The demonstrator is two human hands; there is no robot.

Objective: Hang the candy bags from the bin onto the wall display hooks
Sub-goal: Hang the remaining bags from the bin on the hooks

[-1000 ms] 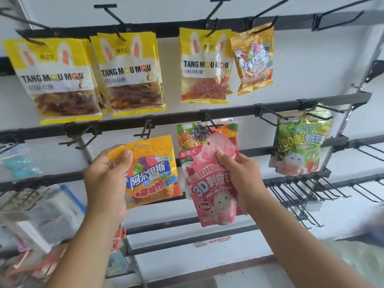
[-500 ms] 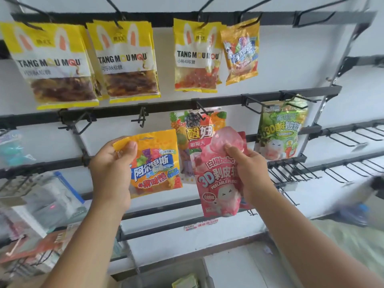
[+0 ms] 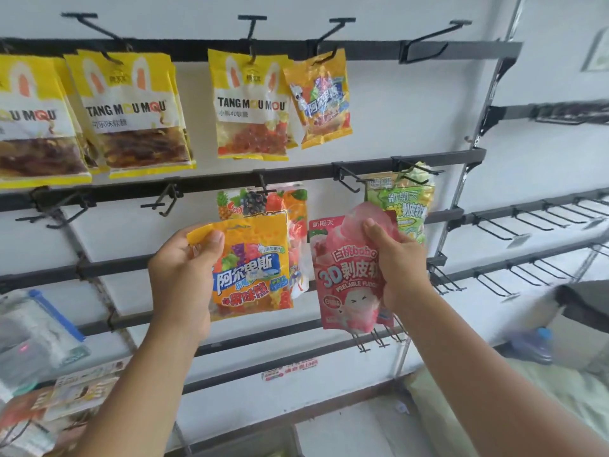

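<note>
The wall rack point(image 3: 362, 173) already carries several hung bags point(image 3: 131, 113), with many hooks bare, so the job looks partly done. The left hand point(image 3: 184, 275) is closed around an orange bag point(image 3: 253, 268), the right hand point(image 3: 398, 268) around a pink bag point(image 3: 346, 278), both unhung. The bin is out of view.

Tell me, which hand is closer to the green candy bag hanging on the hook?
The right hand. It holds the pink bag just below-left of the green bag, overlapping it. The left hand holds the orange bag farther left.
</note>
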